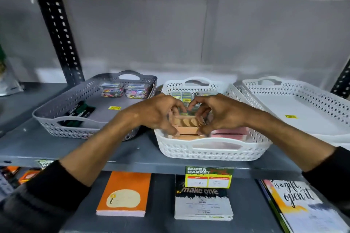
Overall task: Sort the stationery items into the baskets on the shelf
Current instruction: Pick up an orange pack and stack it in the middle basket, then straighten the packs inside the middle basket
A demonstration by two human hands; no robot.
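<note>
- Both hands meet over the middle basket (212,149); the left hand (155,113) and the right hand (221,113) pinch a small peach-coloured box (186,123) from either side, fingers curled over its top and thumbs low on its front.
- The box is pale orange-pink, blurred, with a row of rounded shapes along its top face; it sits inside the white basket near the front, on top of similar peach boxes.
- Just beside it on the right lie flat pink packs (230,132); how many I cannot tell.
- Behind the hands, at the back of the same basket, are small packs with yellow labels (184,96), partly hidden by the fingers.
- Three perforated baskets stand in a row on the grey shelf (22,149): a grey basket (56,125) on the left, the white one in the middle, and another white basket (310,111) on the right.
- The grey basket holds two clear boxes of coloured clips (124,90) at the back and dark markers (81,112) near the front.
- The right basket shows only a small yellow sticker (290,116).
- On the lower shelf lie an orange notebook (124,194), a black-and-white notebook (203,201) and a lettered notebook (301,208); a price tag (209,177) hangs on the shelf edge.
</note>
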